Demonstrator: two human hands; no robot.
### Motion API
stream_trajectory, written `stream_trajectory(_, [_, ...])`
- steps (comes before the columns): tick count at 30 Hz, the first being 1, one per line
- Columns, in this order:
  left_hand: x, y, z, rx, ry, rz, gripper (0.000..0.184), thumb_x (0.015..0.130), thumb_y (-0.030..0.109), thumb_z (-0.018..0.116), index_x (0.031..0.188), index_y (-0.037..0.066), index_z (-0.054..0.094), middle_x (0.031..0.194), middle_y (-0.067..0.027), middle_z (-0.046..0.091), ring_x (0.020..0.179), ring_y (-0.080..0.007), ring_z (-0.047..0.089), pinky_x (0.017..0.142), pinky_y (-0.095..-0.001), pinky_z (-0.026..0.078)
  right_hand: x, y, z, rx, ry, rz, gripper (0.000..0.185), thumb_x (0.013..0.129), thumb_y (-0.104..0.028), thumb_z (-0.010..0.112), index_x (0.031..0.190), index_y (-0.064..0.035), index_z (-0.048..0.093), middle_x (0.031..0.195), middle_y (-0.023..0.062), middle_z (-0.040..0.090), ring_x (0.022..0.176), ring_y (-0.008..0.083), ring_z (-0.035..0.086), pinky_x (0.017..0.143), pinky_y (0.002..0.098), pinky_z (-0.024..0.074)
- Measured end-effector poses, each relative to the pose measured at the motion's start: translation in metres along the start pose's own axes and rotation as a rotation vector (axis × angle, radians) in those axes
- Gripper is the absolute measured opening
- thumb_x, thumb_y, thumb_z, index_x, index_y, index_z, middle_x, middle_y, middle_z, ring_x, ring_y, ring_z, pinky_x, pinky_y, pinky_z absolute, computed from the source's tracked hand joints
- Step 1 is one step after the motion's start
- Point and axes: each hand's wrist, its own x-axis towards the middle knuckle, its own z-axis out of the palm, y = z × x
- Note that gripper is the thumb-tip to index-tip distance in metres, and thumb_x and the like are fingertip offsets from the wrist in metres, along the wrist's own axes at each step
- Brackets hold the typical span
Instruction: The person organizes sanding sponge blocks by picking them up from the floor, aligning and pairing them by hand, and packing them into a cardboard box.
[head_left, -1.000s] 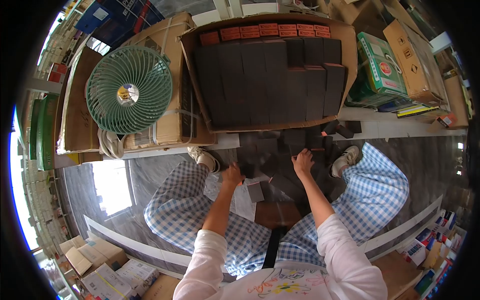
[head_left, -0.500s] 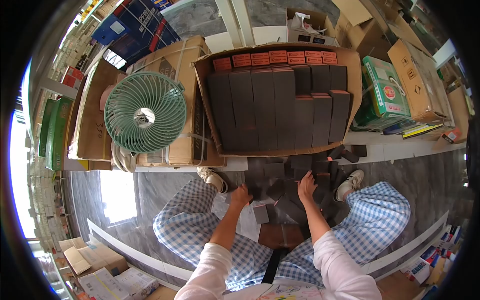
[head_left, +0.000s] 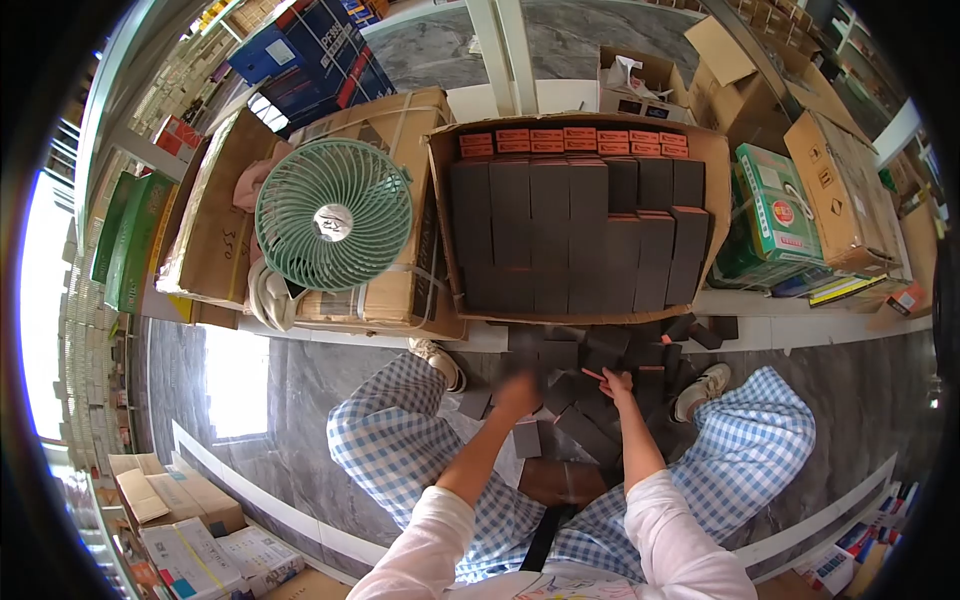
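Observation:
Dark small boxes point(head_left: 590, 430) lie loosely piled on the grey floor between my feet. My right hand point(head_left: 615, 383) is closed at the pile, its fingers on a dark box with an orange edge. Motion blurs my left hand point(head_left: 517, 396) over the left side of the pile, and whether it holds anything cannot be made out. Beyond the pile a large open carton point(head_left: 715, 240) is packed with rows of dark boxes, with orange-ended ones along its far side. Nearer my lap lies a brown box point(head_left: 563, 482).
A green fan point(head_left: 333, 222) stands on a strapped carton point(head_left: 425, 180) at the left. Green packages point(head_left: 778, 205) and an open cardboard box point(head_left: 845, 190) are at the right. More cartons point(head_left: 190, 500) sit behind me at the lower left.
The view has shifted, so the cartons and fan appear farther right. My left hand has moved inward over the pile and blurred. My right hand's fingers have drawn together on a box.

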Motion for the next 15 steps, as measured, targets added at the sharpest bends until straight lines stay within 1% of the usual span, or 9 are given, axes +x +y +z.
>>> stream_trajectory(1, [0.000, -0.002, 0.006, -0.006, -0.007, 0.002, 0.060, 0.076, 0.022, 0.063, 0.129, -0.002, 0.047, 0.095, -0.0222, 0.064, 0.077, -0.0362, 0.065, 0.066, -0.0473, 0.053, -0.004, -0.002, -0.006, 0.004, -0.091, 0.009, 0.025, 0.085, -0.020, 0.072, 0.081, -0.0006, 0.057, 0.074, 0.0093, 0.062, 0.063, 0.0180, 0.063, 0.064, 0.0355, 0.0605])
stream_trajectory(2, [0.003, -0.005, 0.011, -0.040, 0.074, 0.078, 0.056, 0.078, 0.021, 0.062, 0.128, 0.001, 0.047, 0.098, -0.0219, 0.063, 0.077, -0.0375, 0.064, 0.065, -0.0477, 0.052, -0.009, -0.004, -0.013, 0.003, -0.081, 0.014, 0.025, 0.085, -0.020, 0.072, 0.081, -0.0006, 0.057, 0.074, 0.0093, 0.062, 0.063, 0.0180, 0.063, 0.064, 0.0355, 0.0605])
stream_trajectory(4, [0.012, 0.006, -0.004, -0.075, 0.156, 0.167, 0.051, 0.080, 0.020, 0.060, 0.127, 0.004, 0.047, 0.101, -0.0216, 0.062, 0.078, -0.0387, 0.063, 0.064, -0.0481, 0.052, -0.024, -0.014, -0.020, 0.102, -0.168, 0.011, 0.030, 0.084, -0.019, 0.073, 0.066, -0.0029, 0.055, 0.062, 0.0063, 0.056, 0.059, 0.0165, 0.061, 0.065, 0.0346, 0.0598])
stream_trajectory(7, [0.016, 0.059, -0.073, -0.192, 0.076, -0.120, 0.043, 0.078, 0.016, 0.061, 0.117, 0.001, 0.051, 0.102, -0.0216, 0.059, 0.084, -0.0364, 0.061, 0.069, -0.0464, 0.051, -0.064, -0.036, -0.028, 0.534, -0.260, 0.158, 0.030, 0.084, -0.019, 0.074, 0.068, -0.0069, 0.051, 0.062, 0.0032, 0.053, 0.057, 0.0152, 0.057, 0.070, 0.0338, 0.0575])
stream_trajectory(8, [0.021, 0.053, -0.078, -0.195, 0.069, 0.004, 0.025, 0.080, 0.017, 0.059, 0.101, 0.003, 0.060, 0.093, -0.0209, 0.061, 0.088, -0.0353, 0.059, 0.073, -0.0470, 0.049, -0.089, -0.049, -0.034, 0.716, -0.299, 0.261, 0.030, 0.084, -0.019, 0.074, 0.069, -0.0083, 0.050, 0.062, 0.0019, 0.052, 0.057, 0.0147, 0.056, 0.072, 0.0338, 0.0567])
stream_trajectory(9, [0.033, 0.045, -0.086, -0.015, -0.003, 0.175, 0.036, 0.077, 0.023, 0.065, 0.104, 0.000, 0.057, 0.095, -0.0212, 0.061, 0.084, -0.0363, 0.061, 0.070, -0.0459, 0.050, -0.103, -0.061, -0.038, 0.741, -0.307, 0.278, 0.024, 0.083, -0.017, 0.075, 0.073, -0.0100, 0.054, 0.065, 0.0017, 0.054, 0.063, 0.0142, 0.057, 0.073, 0.0345, 0.0555])
stream_trajectory(11, [0.052, 0.044, -0.109, 0.117, -0.025, 0.340, 0.030, 0.079, 0.028, 0.065, 0.083, -0.001, 0.057, 0.087, -0.0195, 0.061, 0.085, -0.0354, 0.060, 0.071, -0.0462, 0.050, -0.127, -0.091, -0.051, 0.726, -0.385, 0.196, 0.023, 0.082, -0.016, 0.075, 0.074, -0.0105, 0.055, 0.065, 0.0017, 0.054, 0.065, 0.0147, 0.058, 0.073, 0.0348, 0.0551])
stream_trajectory(13, [0.064, 0.063, -0.158, 0.048, -0.022, 0.315, 0.029, 0.082, 0.027, 0.061, 0.069, 0.001, 0.063, 0.078, -0.0180, 0.061, 0.085, -0.0320, 0.058, 0.071, -0.0456, 0.048, -0.143, -0.120, -0.062, 0.665, -0.476, 0.059, 0.021, 0.082, -0.017, 0.075, 0.077, -0.0111, 0.056, 0.067, 0.0008, 0.053, 0.067, 0.0147, 0.058, 0.073, 0.0345, 0.0546])
stream_trajectory(15, [0.062, 0.105, -0.223, 0.026, -0.057, 0.297, 0.026, 0.081, 0.025, 0.063, 0.080, 0.000, 0.065, 0.080, -0.0186, 0.061, 0.080, -0.0307, 0.059, 0.069, -0.0436, 0.049, -0.176, -0.158, -0.076, 0.538, -0.498, -0.077, 0.019, 0.083, -0.016, 0.074, 0.087, -0.0109, 0.056, 0.075, -0.0009, 0.053, 0.072, 0.0129, 0.058, 0.074, 0.0340, 0.0542])
